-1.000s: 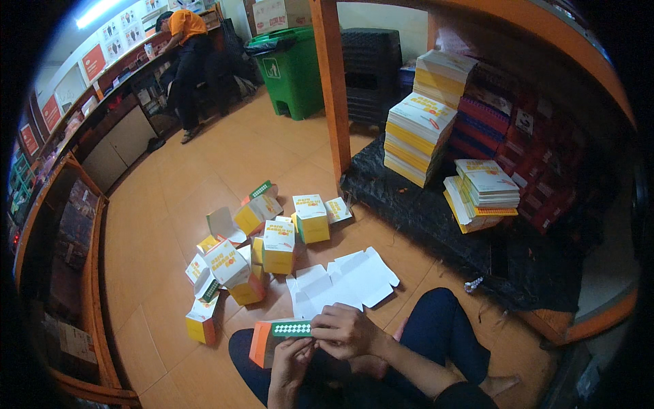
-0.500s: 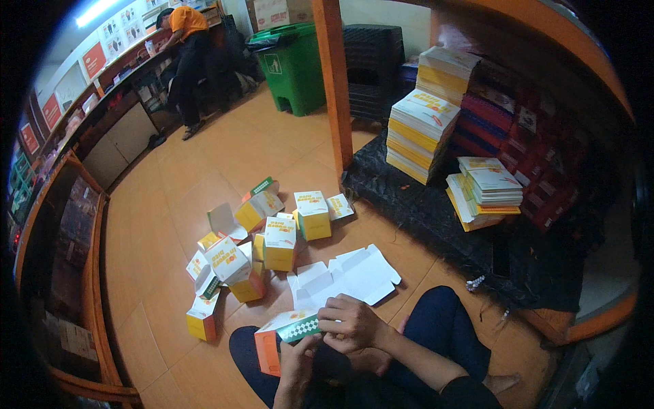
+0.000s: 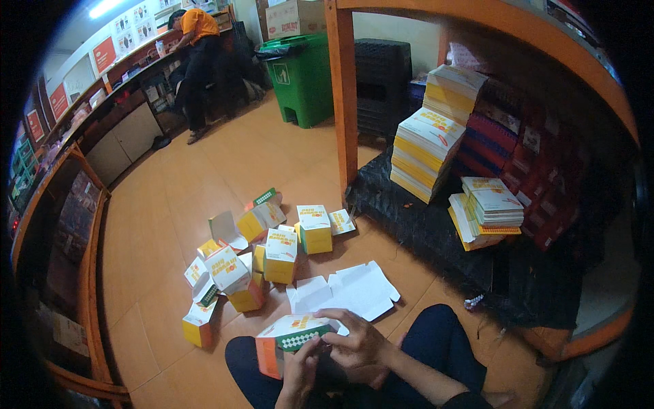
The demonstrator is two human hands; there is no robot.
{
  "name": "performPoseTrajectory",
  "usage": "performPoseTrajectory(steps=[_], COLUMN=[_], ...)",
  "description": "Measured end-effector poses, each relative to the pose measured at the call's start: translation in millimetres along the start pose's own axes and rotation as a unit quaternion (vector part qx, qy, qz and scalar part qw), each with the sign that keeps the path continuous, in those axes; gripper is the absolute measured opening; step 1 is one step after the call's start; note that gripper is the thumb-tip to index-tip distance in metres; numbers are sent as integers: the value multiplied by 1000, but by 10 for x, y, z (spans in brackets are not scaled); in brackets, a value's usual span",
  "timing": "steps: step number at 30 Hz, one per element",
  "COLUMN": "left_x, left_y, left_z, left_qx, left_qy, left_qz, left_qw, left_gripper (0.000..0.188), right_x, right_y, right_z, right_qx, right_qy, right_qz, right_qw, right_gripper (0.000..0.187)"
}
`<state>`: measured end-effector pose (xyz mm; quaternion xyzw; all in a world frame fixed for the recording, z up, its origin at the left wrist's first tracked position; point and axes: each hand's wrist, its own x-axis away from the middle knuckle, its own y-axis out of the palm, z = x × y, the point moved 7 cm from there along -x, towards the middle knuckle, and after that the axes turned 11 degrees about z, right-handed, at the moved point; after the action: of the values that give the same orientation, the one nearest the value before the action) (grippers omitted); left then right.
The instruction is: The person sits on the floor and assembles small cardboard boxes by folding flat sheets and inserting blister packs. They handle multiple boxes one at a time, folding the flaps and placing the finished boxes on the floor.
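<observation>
Above my crossed legs I hold a small carton (image 3: 271,356), partly folded, with orange, white and green checked panels. My left hand (image 3: 300,370) grips its near side, thumb against the green edge. My right hand (image 3: 354,341) pinches the right end, where a white flap shows between the fingers. Just beyond lies a flat unfolded carton sheet (image 3: 351,292), white side up. To its left, folded cartons (image 3: 281,253) in white, yellow and orange sit in a loose cluster on the tiles, several with lids standing open.
On a black-covered low platform (image 3: 415,228) at right stand a tall stack of flat cartons (image 3: 424,153) and a shorter stack (image 3: 492,202). An orange post (image 3: 345,102) rises beside it. Farther back are a green bin (image 3: 300,85) and a person in an orange shirt (image 3: 199,31) leaning over a counter.
The view has tilted slightly, so the scene sits lower. My right hand's fingers have spread along the carton's top and right end, and its green edge has turned a little.
</observation>
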<state>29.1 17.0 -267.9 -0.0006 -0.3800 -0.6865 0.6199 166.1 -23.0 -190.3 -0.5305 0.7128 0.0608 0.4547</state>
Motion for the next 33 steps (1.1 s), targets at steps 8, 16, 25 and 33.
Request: performPoseTrajectory(steps=[8,16,25,33], left_x=[-164,-147,17,148], left_y=[-300,-150,-32,-127], left_z=[-114,-37,311,552], left_qx=[70,207,-197,-215], left_qy=[-118,-75,162,334], left_qz=[-24,-110,-16,61], left_qw=[990,969,967,916], left_gripper=[42,42,26,16], right_x=[375,422,199,264], right_y=[246,61,109,33], right_z=[331,290,-142,-65], right_qx=[29,97,91,-47], right_qy=[137,173,106,220], right_qz=[45,184,148,163], right_qw=[989,963,979,961], right_gripper=[69,29,21,14])
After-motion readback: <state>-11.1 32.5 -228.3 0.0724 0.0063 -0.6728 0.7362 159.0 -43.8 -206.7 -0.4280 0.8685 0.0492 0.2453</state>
